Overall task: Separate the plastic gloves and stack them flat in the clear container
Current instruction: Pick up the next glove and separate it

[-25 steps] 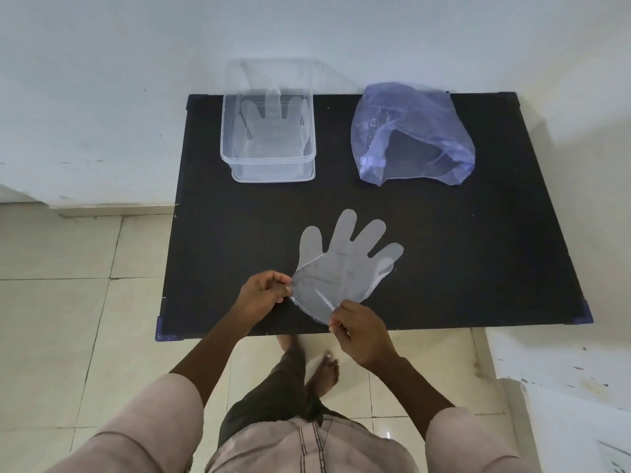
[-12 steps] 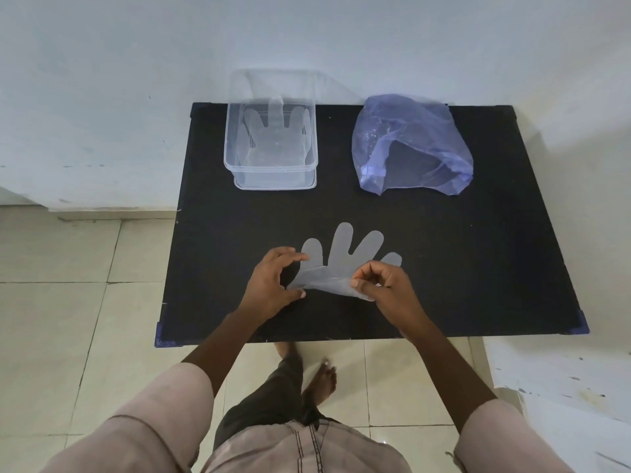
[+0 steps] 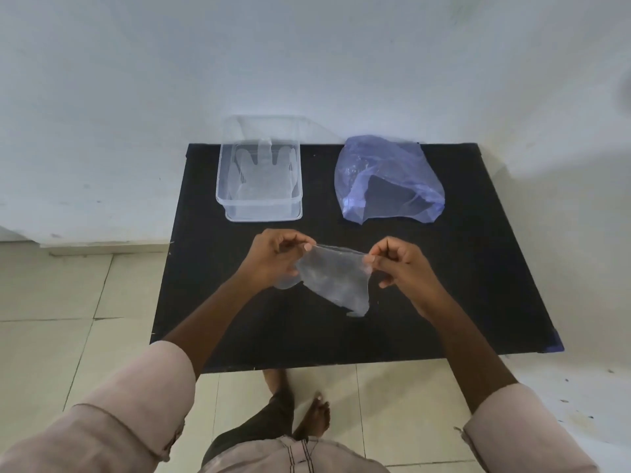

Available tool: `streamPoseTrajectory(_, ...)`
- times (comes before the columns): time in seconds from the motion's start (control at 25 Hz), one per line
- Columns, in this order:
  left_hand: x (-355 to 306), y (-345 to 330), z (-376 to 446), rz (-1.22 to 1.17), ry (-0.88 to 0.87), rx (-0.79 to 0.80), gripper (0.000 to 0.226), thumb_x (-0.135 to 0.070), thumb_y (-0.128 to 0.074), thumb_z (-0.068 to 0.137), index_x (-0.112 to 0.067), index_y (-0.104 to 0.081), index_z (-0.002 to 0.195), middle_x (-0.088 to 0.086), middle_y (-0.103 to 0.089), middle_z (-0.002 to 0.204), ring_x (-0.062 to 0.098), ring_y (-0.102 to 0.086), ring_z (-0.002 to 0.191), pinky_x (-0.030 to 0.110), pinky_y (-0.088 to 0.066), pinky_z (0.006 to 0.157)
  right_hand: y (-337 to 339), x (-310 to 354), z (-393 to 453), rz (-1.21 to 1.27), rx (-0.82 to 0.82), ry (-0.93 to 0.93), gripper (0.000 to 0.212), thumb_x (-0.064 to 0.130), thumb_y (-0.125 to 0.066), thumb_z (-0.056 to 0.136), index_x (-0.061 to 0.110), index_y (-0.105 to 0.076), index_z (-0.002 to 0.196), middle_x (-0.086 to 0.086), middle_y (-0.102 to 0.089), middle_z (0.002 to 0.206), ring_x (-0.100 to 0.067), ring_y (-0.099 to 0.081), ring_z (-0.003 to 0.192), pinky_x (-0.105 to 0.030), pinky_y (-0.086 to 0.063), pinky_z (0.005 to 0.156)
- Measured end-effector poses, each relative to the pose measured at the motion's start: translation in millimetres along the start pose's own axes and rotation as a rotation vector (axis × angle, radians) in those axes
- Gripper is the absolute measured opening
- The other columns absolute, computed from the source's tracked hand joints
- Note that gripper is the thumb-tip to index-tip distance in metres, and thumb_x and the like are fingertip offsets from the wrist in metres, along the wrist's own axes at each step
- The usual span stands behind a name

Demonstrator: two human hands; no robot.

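Note:
A thin clear plastic glove (image 3: 333, 276) hangs above the middle of the black table (image 3: 478, 268), its cuff edge stretched between both hands and its fingers drooping toward me. My left hand (image 3: 273, 256) pinches the cuff's left corner. My right hand (image 3: 397, 264) pinches the right corner. The clear container (image 3: 259, 209) stands at the table's back left, just beyond my left hand, with at least one glove (image 3: 261, 175) lying flat inside, fingers pointing to the wall.
A crumpled bluish plastic bag (image 3: 389, 180) lies at the back right of the table. A white wall rises right behind the table. Tiled floor and my bare feet show below the near edge.
The glove lay flat on the table with both hands at its cuff. Both hands have lifted it off the table and moved it back toward the container, pulling the cuff taut.

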State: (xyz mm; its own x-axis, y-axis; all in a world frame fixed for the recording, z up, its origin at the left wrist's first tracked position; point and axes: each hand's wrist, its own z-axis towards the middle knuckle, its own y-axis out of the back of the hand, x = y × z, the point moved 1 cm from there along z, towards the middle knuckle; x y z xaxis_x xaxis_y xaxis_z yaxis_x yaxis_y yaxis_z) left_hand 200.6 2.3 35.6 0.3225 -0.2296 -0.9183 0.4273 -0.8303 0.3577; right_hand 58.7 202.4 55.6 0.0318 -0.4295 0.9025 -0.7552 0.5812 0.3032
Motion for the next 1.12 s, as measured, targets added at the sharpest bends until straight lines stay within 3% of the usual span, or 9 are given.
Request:
streamPoseTrajectory(0.08, -20.4, 2.9, 7.0, -0.083, 0.006, 0.024, 0.016, -0.020, -0.066, 0.090, -0.010, -0.076, 0.097, 0.006, -0.076, 0.096, 0.014, -0.071, 0.086, 0.031, -0.060, 0.068, 9.7, 15.0, 2.1, 0.051, -0.024, 0.048, 0.005, 0.014, -0.065, 0.086, 0.010, -0.062, 0.086, 0.004, -0.065, 0.075, -0.009, -0.062, 0.074, -0.030, -0.054, 0.064)
streamPoseTrajectory(0.24, -49.6, 3.7, 12.8, -0.176, 0.008, 0.032, 0.014, -0.017, -0.066, 0.090, -0.009, -0.076, 0.096, 0.008, -0.075, 0.098, 0.016, -0.071, 0.087, 0.031, -0.059, 0.062, 17.3, 33.0, 4.6, 0.090, -0.008, 0.084, 0.020, 0.023, -0.072, 0.081, 0.019, -0.064, 0.100, 0.001, -0.071, 0.092, -0.011, -0.067, 0.084, -0.029, -0.056, 0.064)
streamPoseTrajectory(0.36, -60.0, 5.3, 12.8, -0.153, 0.006, 0.012, 0.013, -0.016, -0.065, 0.091, -0.009, -0.075, 0.094, 0.007, -0.075, 0.094, 0.016, -0.071, 0.086, 0.030, -0.059, 0.061, 18.7, 40.7, 4.2, 0.020, -0.092, 0.132, 0.006, 0.022, -0.066, 0.087, 0.021, -0.071, 0.088, -0.001, -0.073, 0.088, -0.013, -0.068, 0.083, -0.025, -0.053, 0.059)
streamPoseTrajectory(0.68, -77.4, 6.7, 13.0, -0.228, 0.019, -0.034, 0.015, -0.015, -0.059, 0.094, -0.004, -0.067, 0.101, 0.011, -0.076, 0.089, 0.022, -0.075, 0.080, 0.030, -0.060, 0.066, 20.9, 60.1, 6.0, 0.131, -0.122, 0.135, 0.015, 0.020, -0.059, 0.093, 0.012, -0.071, 0.090, -0.001, -0.076, 0.090, -0.013, -0.072, 0.080, -0.023, -0.052, 0.055)
streamPoseTrajectory(0.92, -75.4, 21.3, 18.7, -0.273, 0.036, -0.069, 0.020, -0.015, -0.062, 0.093, -0.003, -0.070, 0.106, 0.014, -0.077, 0.090, 0.024, -0.074, 0.080, 0.030, -0.061, 0.073, 19.9, 62.8, 25.0, 0.157, -0.124, 0.057, 0.013, 0.020, -0.060, 0.092, 0.015, -0.072, 0.089, -0.008, -0.075, 0.091, -0.024, -0.071, 0.085, -0.026, -0.053, 0.058)
streamPoseTrajectory(1.12, -59.4, 47.7, 40.2, -0.321, 0.109, -0.058, 0.021, -0.022, -0.061, 0.094, -0.005, -0.071, 0.101, 0.014, -0.076, 0.092, 0.025, -0.074, 0.083, 0.029, -0.060, 0.074, -3.0, 77.2, 61.5, 0.316, -0.046, -0.057, 0.016, 0.014, -0.052, 0.096, 0.005, -0.065, 0.095, -0.015, -0.072, 0.103, -0.030, -0.070, 0.092, -0.033, -0.057, 0.068)
